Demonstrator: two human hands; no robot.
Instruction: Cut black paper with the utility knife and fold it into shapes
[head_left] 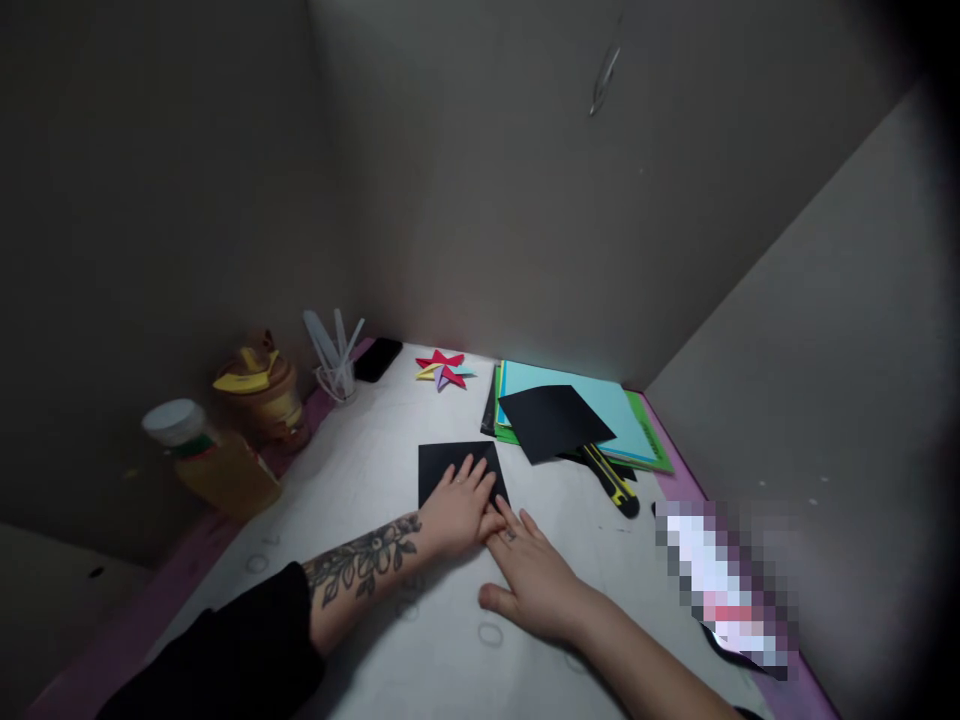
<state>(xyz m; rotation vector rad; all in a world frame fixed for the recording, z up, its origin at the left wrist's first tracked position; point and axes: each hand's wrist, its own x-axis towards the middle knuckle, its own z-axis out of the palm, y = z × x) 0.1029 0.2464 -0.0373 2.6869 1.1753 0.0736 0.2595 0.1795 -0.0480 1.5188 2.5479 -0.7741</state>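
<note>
A square sheet of black paper (441, 462) lies flat on the white table covering, its lower part hidden under my hands. My left hand (461, 508) rests palm down on it with the fingers spread towards the upper right. Beside it, my right hand (536, 580) lies flat with its fingers at the sheet's lower right edge, close to my left thumb. Both hands look open. A second black sheet (556, 422) lies farther back on the right, on a stack of coloured paper (637, 425). From under it sticks out a yellow and black utility knife (616, 488).
Behind the sheet sits a folded multicoloured paper star (444, 370). At the back left are a dark phone (379, 360), a small cup of white sticks (337, 380), a brown pot (262, 395) and a white-capped bottle (217, 470). A blurred-out screen (724, 590) lies right. Walls enclose the table.
</note>
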